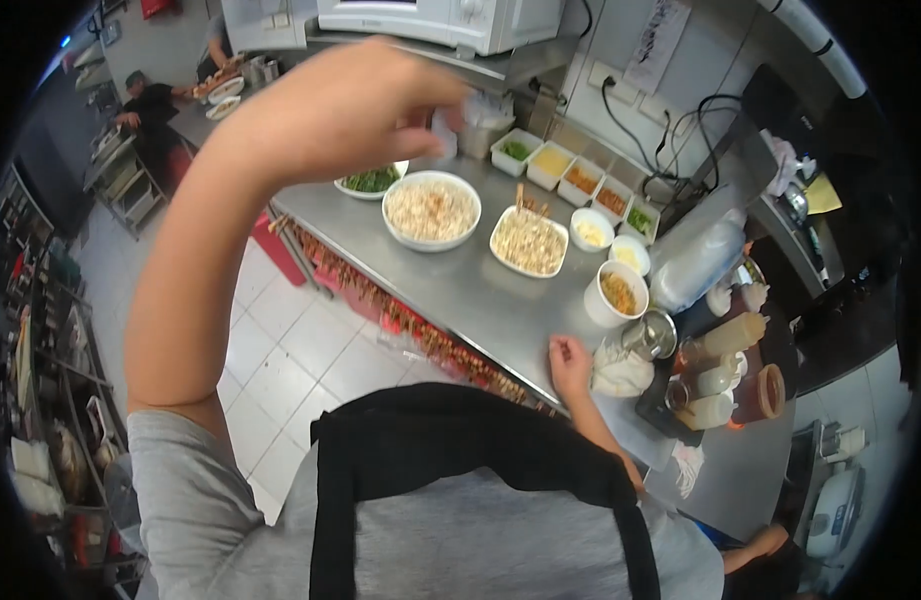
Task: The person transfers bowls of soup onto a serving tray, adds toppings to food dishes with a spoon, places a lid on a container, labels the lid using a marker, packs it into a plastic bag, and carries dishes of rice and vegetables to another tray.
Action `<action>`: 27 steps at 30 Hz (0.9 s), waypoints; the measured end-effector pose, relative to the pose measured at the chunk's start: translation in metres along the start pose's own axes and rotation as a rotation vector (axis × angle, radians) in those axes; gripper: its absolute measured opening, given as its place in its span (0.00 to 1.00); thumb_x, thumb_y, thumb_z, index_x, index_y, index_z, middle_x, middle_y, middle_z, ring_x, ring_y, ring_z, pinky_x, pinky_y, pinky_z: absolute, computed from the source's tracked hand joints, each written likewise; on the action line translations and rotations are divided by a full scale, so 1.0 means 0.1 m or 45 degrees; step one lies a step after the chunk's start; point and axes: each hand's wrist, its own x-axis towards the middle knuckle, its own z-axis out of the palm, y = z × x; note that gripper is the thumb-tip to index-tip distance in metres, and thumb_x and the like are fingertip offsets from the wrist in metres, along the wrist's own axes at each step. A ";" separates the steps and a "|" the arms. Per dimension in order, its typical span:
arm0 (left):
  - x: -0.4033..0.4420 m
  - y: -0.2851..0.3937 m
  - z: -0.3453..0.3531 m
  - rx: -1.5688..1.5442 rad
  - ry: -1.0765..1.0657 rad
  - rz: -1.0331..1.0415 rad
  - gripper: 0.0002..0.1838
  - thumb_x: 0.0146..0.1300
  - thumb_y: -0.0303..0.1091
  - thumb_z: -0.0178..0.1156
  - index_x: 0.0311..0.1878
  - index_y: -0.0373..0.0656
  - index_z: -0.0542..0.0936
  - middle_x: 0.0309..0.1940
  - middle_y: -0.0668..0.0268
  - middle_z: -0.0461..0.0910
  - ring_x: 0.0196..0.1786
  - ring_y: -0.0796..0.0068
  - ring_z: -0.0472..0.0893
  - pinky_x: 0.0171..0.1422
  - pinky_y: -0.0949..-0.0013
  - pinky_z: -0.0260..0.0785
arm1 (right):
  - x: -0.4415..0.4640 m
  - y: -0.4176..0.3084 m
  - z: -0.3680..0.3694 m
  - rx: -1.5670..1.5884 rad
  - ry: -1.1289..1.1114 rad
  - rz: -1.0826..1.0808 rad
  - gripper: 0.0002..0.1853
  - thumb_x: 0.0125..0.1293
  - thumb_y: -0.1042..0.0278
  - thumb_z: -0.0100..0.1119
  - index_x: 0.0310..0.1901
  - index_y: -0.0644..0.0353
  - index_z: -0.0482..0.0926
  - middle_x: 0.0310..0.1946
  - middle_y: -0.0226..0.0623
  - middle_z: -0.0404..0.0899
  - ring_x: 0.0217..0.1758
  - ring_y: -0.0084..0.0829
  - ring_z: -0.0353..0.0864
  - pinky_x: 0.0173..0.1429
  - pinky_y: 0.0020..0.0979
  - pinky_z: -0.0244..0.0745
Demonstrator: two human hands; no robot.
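Note:
My left hand is raised over the far left of the steel counter, slightly blurred. Its thumb and bent fingers are apart, and nothing shows between them. Below it are a bowl of chopped greens, partly covered by the wrist, and a round white bowl of pale grainy food. My right hand rests at the counter's front edge, its fingers loosely curled with nothing visible in them. Beside it lie a crumpled cloth and a metal cup. A paper tub of food stands just behind.
A square bowl and two small white bowls stand mid-counter. Topping trays line the back wall beneath hanging cables. Sauce bottles crowd the right. A microwave sits above. Other people are in the background.

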 end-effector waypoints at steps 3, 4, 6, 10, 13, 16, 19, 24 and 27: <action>-0.61 -0.61 0.90 -0.305 -0.382 -0.273 0.09 0.51 0.29 0.64 0.37 0.40 0.81 0.27 0.60 0.81 0.29 0.68 0.80 0.37 0.65 0.72 | 0.03 -0.07 -0.03 0.039 -0.011 -0.011 0.05 0.59 0.72 0.57 0.36 0.61 0.80 0.25 0.35 0.76 0.25 0.26 0.74 0.32 0.26 0.71; -0.85 -0.63 1.20 -0.413 -0.632 -0.544 0.09 0.51 0.28 0.63 0.37 0.40 0.81 0.27 0.60 0.82 0.29 0.70 0.80 0.37 0.66 0.73 | 0.04 -0.07 -0.03 0.053 -0.021 0.020 0.05 0.59 0.72 0.57 0.36 0.61 0.80 0.25 0.34 0.75 0.25 0.25 0.73 0.32 0.25 0.70; -1.78 -0.78 2.34 -0.680 -0.833 -0.712 0.11 0.58 0.32 0.59 0.43 0.39 0.80 0.29 0.65 0.83 0.30 0.74 0.81 0.40 0.68 0.74 | 0.03 -0.07 -0.04 0.060 -0.029 0.045 0.05 0.59 0.73 0.57 0.36 0.61 0.80 0.25 0.34 0.75 0.25 0.24 0.73 0.32 0.25 0.70; -3.96 -0.05 4.27 -1.174 -0.785 -1.116 0.14 0.61 0.36 0.54 0.49 0.44 0.79 0.42 0.57 0.81 0.47 0.67 0.79 0.56 0.64 0.67 | 0.06 -0.09 -0.01 0.061 -0.012 0.014 0.04 0.59 0.73 0.57 0.35 0.61 0.80 0.26 0.34 0.76 0.25 0.23 0.72 0.31 0.25 0.70; -4.86 0.40 4.56 -0.932 -1.052 -1.357 0.14 0.63 0.36 0.53 0.47 0.41 0.79 0.38 0.56 0.81 0.45 0.66 0.79 0.55 0.64 0.68 | 0.17 -0.13 0.14 0.037 0.034 0.036 0.05 0.59 0.72 0.58 0.36 0.61 0.80 0.25 0.33 0.76 0.25 0.23 0.73 0.32 0.24 0.70; -5.10 0.29 4.60 -0.769 -0.706 -1.551 0.14 0.65 0.37 0.52 0.45 0.37 0.79 0.34 0.55 0.81 0.43 0.66 0.80 0.54 0.65 0.69 | 0.34 -0.27 0.42 0.141 -0.009 0.152 0.05 0.60 0.70 0.58 0.35 0.62 0.80 0.25 0.32 0.77 0.24 0.21 0.73 0.33 0.23 0.71; -3.95 -0.45 3.78 -1.146 0.156 -1.889 0.15 0.66 0.40 0.52 0.33 0.37 0.78 0.24 0.62 0.78 0.28 0.74 0.77 0.36 0.70 0.71 | 0.61 -0.33 0.99 0.524 -0.272 0.463 0.12 0.63 0.66 0.58 0.46 0.61 0.76 0.26 0.33 0.78 0.24 0.22 0.75 0.32 0.25 0.73; -2.35 -1.80 3.40 -1.097 0.646 -1.466 0.10 0.65 0.35 0.55 0.45 0.39 0.70 0.25 0.67 0.73 0.24 0.81 0.72 0.27 0.76 0.65 | 1.24 -0.92 1.72 1.206 -0.469 0.950 0.37 0.67 0.49 0.51 0.69 0.56 0.47 0.40 0.50 0.76 0.28 0.35 0.81 0.33 0.32 0.78; -1.71 -2.32 3.36 -1.214 0.584 -1.373 0.21 0.65 0.35 0.55 0.58 0.41 0.63 0.33 0.63 0.75 0.26 0.79 0.74 0.30 0.75 0.69 | 1.38 -1.13 1.97 1.234 -0.441 1.023 0.40 0.68 0.44 0.47 0.70 0.54 0.38 0.41 0.55 0.75 0.32 0.41 0.81 0.36 0.35 0.79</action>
